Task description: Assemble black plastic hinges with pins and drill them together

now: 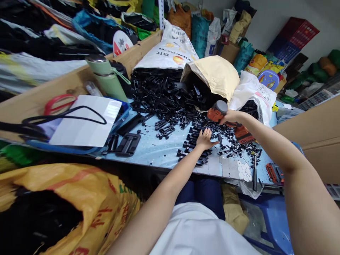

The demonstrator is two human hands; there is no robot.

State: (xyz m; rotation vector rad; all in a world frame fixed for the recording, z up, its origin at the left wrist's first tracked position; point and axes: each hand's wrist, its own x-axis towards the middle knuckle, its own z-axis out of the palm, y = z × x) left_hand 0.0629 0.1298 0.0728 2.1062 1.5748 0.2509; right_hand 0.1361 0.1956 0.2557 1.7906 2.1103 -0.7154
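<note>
Black plastic parts [188, 143] were lined up in a row on a blue table [159, 150], with the person's left hand [204, 139] spread out loosely over them, not gripping. Their right hand [230, 117] was wrapped round an orange cordless driver [216, 113] near the row's far end. Way past the row lay a paper sack [219, 74], and right of it a black-handled tool [255, 173].
</note>
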